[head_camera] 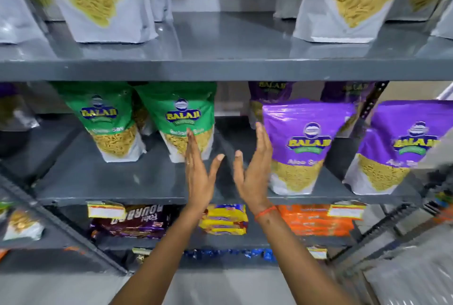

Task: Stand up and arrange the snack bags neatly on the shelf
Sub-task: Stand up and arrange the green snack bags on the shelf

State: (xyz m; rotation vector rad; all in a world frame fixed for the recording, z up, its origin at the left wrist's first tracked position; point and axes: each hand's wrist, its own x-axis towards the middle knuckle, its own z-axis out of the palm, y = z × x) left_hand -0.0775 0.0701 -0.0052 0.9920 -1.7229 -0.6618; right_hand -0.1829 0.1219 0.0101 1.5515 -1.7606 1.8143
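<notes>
Two green snack bags stand upright on the grey middle shelf [110, 182]: one at the left [105, 121], one nearer the centre [181, 113]. Two purple snack bags stand to the right [304, 138] and far right [402, 143], with more purple bags behind them. My left hand [198, 172] is flat and open, its fingertips in front of the central green bag's lower right corner. My right hand [255, 170] is flat and open too, its fingers against the left edge of the near purple bag. Neither hand holds anything. A bare gap of shelf lies between the two hands.
The upper shelf [220, 69] carries white bags of yellow snack sticks at left [98, 3] and right [348, 0]. The lower shelf holds brown [137, 221], yellow [225, 219] and orange [316, 221] biscuit packs. A slotted upright [370, 106] stands between the purple bags.
</notes>
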